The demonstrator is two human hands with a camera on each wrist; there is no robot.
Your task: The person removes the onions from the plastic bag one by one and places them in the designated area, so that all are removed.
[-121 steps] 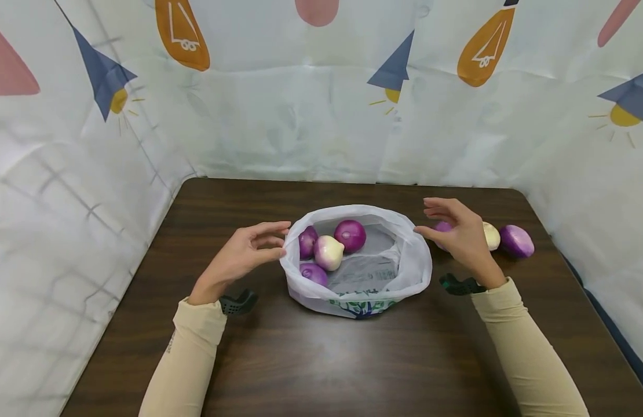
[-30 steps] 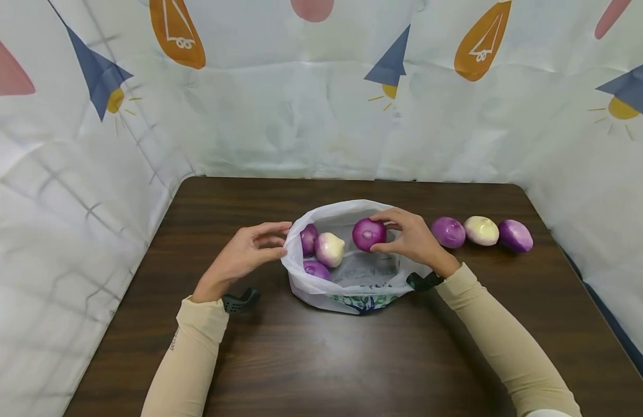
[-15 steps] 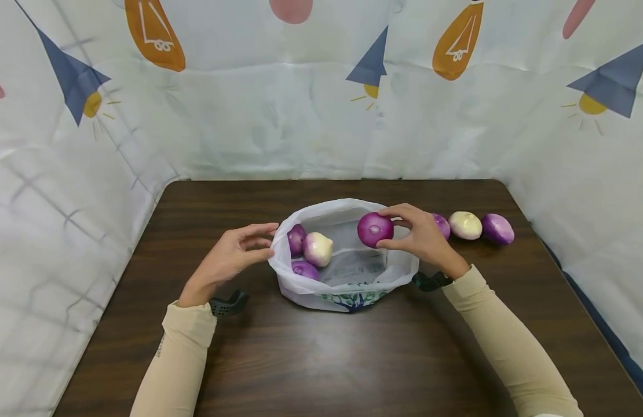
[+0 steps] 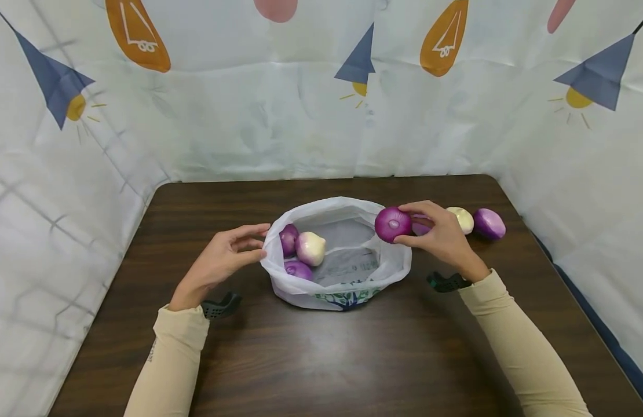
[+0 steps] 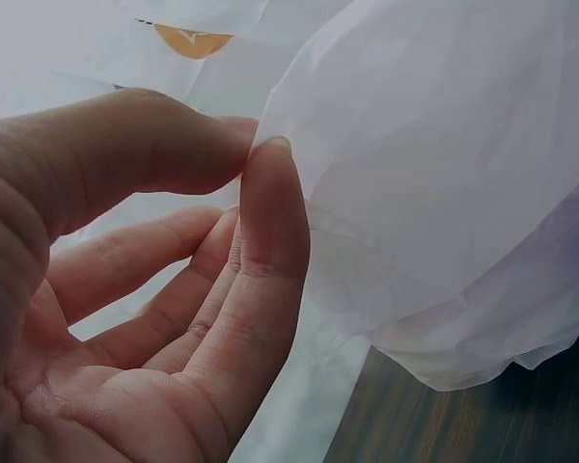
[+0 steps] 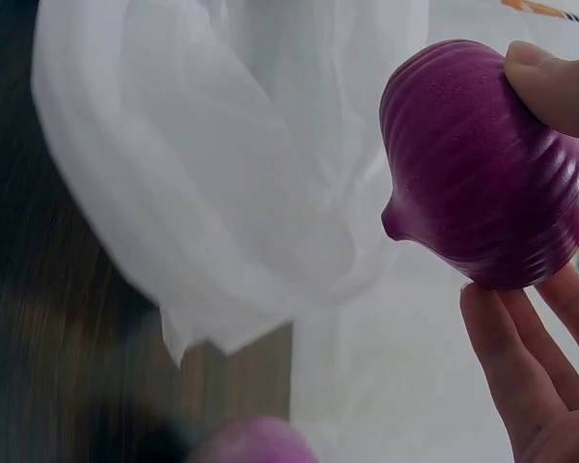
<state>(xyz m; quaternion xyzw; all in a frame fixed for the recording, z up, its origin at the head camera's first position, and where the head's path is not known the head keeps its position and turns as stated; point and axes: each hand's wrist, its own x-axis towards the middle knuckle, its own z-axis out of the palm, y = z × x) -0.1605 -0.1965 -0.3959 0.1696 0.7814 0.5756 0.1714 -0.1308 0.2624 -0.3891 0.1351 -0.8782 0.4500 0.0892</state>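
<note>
A white plastic bag [image 4: 347, 260] with a green and blue tree print stands open-mouthed on the table. My left hand [image 4: 225, 258] pinches its left rim between thumb and forefinger, as the left wrist view shows at the bag's edge [image 5: 367, 174]. My right hand [image 4: 441, 234] grips a dark purple onion [image 4: 393, 225] by its sides, raised over the bag's right rim. In the right wrist view that onion [image 6: 482, 164] sits between thumb and fingers, its pointed tip showing. Inside the bag, at the left, lie a white onion [image 4: 310, 249], a purple onion [image 4: 288, 240] and a lighter purple onion [image 4: 299, 270].
Right of the bag, a row lies on the dark wooden table [image 4: 321, 359]: a purple onion [image 4: 420, 227] partly hidden by my right hand, a white onion [image 4: 461, 219] and another purple onion [image 4: 489, 223]. A patterned white sheet [image 4: 280, 127] surrounds the table's back and sides.
My right hand left the bag's right rim, took the dark purple onion from inside, and lifted it rightward to the rim. My left hand stays at the left rim. The head view turned slightly right.
</note>
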